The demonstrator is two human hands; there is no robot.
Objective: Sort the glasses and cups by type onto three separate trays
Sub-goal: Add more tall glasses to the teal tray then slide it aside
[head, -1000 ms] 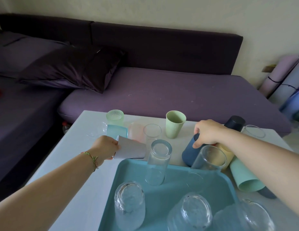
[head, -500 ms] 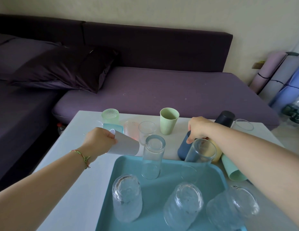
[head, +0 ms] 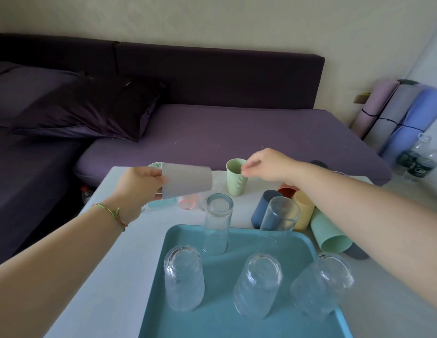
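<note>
The left hand is closed around the base of a grey cup, holding it on its side in the air above the tabletop at about 10 o'clock from the teal tray, while the right hand is empty, its fingers loosely curled and its fingertips just beside the rim of the upright green ribbed cup at 12 o'clock. On the tray five clear glasses stand upside down: three textured glasses in the near row and two tall smooth glasses at the far edge. At 2 o'clock off the tray, a dark blue cup, a yellow cup and a mint cup lie on their sides in a cluster.
</note>
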